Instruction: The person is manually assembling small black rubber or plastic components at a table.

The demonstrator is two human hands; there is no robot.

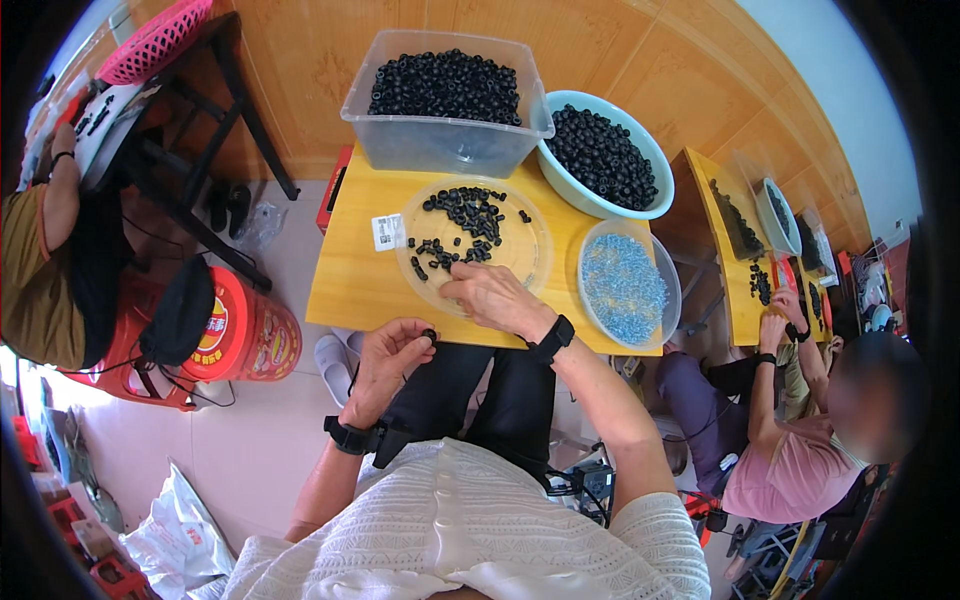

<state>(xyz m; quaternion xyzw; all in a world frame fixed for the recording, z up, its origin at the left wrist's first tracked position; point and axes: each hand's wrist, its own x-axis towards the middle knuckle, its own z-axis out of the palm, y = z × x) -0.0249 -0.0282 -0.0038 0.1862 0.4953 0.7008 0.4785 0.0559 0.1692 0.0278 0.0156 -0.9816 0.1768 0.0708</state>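
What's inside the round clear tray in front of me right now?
Small black ring-shaped parts lie scattered in the clear tray. The right hand covers its near edge, so anything beneath it is hidden.

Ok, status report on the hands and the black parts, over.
Left hand pinching one small black part at the table edge. Right hand resting on the clear round tray of black parts. Nothing in the way.
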